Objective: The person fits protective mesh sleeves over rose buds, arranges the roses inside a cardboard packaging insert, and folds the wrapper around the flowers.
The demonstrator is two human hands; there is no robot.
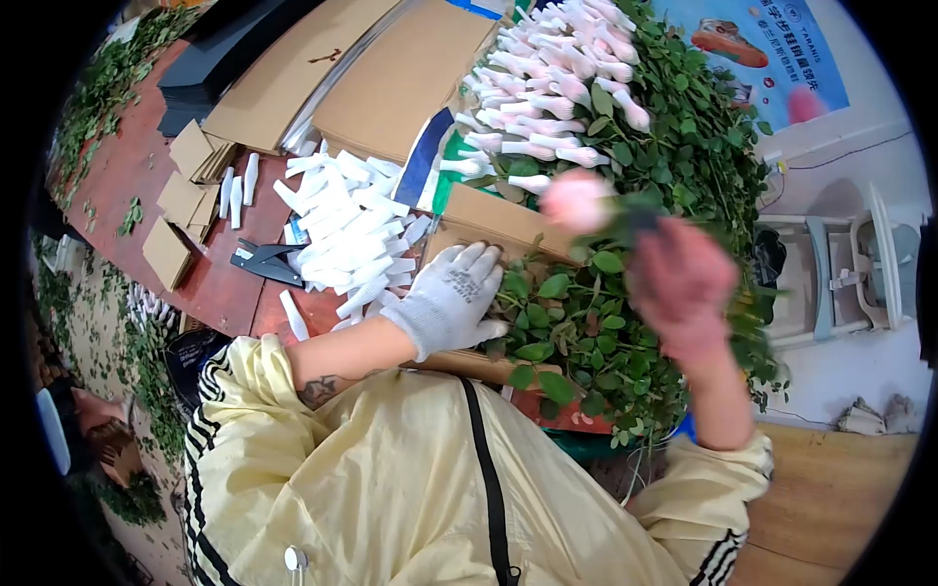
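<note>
My left hand (451, 296), in a white glove, lies flat with fingers spread on a brown cardboard sheet (503, 217), beside green leafy stems (576, 317). Raised over the leaves on the right, my right hand (682, 283) looks reddish and is blurred by motion. Its fingers are closed around something dark that I cannot make out. Just left of it is a blurred pink flower head (576, 202). A heap of white foam sleeves (352, 225) lies left of the cardboard.
Many net-wrapped flowers (552, 88) are piled at the top. A black stapler (266, 261) and small cardboard pieces (181, 210) lie on the red table (230, 293). Large cardboard sheets (391, 83) lie farther back. At right stands a white folding chair (840, 273).
</note>
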